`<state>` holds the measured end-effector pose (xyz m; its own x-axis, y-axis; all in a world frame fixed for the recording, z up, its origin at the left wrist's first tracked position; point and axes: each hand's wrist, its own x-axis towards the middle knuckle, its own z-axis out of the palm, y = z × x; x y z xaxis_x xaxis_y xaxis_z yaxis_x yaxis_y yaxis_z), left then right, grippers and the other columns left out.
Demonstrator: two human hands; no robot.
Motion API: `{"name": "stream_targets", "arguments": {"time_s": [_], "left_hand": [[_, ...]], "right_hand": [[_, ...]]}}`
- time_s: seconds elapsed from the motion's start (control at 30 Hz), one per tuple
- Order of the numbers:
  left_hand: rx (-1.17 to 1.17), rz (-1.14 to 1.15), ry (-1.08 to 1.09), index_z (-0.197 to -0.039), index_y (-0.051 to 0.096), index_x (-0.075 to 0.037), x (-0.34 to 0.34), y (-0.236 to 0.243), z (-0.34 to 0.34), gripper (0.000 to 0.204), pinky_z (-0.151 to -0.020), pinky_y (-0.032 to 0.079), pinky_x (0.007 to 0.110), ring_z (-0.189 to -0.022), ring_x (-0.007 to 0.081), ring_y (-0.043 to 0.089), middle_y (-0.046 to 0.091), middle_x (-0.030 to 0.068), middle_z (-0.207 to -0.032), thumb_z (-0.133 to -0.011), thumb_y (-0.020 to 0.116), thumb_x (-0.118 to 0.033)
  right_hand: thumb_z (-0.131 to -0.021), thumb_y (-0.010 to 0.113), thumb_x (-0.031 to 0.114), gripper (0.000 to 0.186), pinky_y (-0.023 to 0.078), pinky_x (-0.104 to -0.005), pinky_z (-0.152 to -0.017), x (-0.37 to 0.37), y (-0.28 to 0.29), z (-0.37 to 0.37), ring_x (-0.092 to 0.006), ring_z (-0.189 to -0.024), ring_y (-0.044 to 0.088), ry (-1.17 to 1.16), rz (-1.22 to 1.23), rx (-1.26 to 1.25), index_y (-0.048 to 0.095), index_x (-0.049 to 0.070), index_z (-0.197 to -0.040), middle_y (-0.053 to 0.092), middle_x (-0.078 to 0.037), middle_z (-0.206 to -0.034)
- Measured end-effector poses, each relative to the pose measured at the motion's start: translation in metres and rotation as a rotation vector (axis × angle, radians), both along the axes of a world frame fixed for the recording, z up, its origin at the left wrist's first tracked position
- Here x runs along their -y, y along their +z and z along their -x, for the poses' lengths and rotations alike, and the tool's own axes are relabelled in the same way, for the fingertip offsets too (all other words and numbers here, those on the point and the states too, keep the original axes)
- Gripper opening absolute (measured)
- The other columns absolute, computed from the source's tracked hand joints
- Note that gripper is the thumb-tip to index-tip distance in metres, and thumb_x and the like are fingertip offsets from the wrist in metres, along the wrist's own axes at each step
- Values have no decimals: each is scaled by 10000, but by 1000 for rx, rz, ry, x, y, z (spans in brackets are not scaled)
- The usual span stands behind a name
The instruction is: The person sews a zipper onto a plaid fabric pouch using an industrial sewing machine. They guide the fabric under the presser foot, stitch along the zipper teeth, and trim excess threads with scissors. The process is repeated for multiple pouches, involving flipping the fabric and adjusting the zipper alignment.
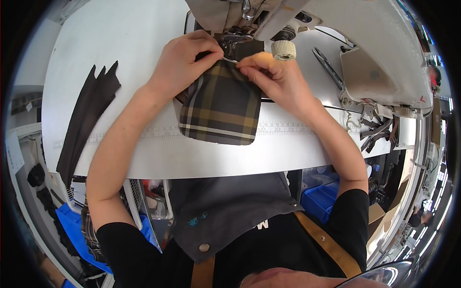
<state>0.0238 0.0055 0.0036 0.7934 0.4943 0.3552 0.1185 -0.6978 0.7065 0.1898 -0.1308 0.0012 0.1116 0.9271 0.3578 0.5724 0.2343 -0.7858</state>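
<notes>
Nearest, a grey apron (225,206) with a metal stud covers the person's front. Below the table, at the right, is a blue bin (319,198). The white table (211,165) carries a printed ruler strip (293,128) along its front part.

The plaid cloth (221,108) lies on the table across that strip, its rounded lower end toward the person and its upper edge just in front of the needle area. The left hand (185,60) grasps the upper edge between thumb and fingers; the right hand (278,74) pinches the same edge a little to the right (a thin pale line shows between the fingertips).

Dark strips (89,117) lie well apart at the left; scraps (377,127) are heaped at the right. Beyond the hands stands the sewing machine (374,36), its cream knob (284,50) above the right hand. A slim metal tool (328,67) lies beside the machine.
</notes>
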Motion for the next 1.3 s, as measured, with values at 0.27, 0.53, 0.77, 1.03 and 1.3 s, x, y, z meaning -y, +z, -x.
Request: {"name": "stream_targets", "arguments": {"time_s": [0.27, 0.53, 0.77, 1.03, 1.3], "left_hand": [[53, -22, -12, -832, 641, -20, 0, -5, -1, 104, -667, 492, 299, -738, 221, 622, 626, 72, -835, -795, 636, -117], [114, -6, 13, -819, 654, -8, 4, -7, -6, 93, -647, 475, 285, -720, 194, 614, 629, 74, -836, -784, 647, -94], [146, 211, 54, -838, 672, -10, 4, -10, -3, 95, -633, 456, 269, -723, 157, 601, 634, 53, -826, -790, 651, -89], [29, 484, -248, -887, 672, 30, -31, -3, -1, 144, -748, 457, 253, -804, 128, 593, 636, 59, -859, -804, 660, -86], [40, 266, -47, -879, 686, 15, -2, 3, 3, 124, -748, 465, 252, -785, 153, 606, 641, 61, -851, -805, 653, -79]], "right_hand": [[-838, 633, 186, 130, 467, -321, -524, -16, 5, 4, -222, -588, 597, -104, 75, 407, 657, 63, -874, 615, -87, -655], [-799, 654, 205, 160, 465, -337, -466, -28, -15, 4, -225, -504, 601, -213, 12, 207, 655, 49, -762, 609, -84, -574], [-772, 684, 268, 295, 529, -337, -671, 28, 20, 31, -254, -761, 648, 157, -380, 675, 621, 6, -892, 662, -103, -889], [-766, 632, 47, 102, 502, -334, -552, -2, 22, 63, -263, -640, 632, 23, -211, 314, 595, 14, -856, 622, -117, -739], [-751, 668, 75, 213, 549, -326, -691, 32, 12, 25, -265, -854, 664, 256, -242, 406, 643, 21, -956, 675, -118, -956]]}}
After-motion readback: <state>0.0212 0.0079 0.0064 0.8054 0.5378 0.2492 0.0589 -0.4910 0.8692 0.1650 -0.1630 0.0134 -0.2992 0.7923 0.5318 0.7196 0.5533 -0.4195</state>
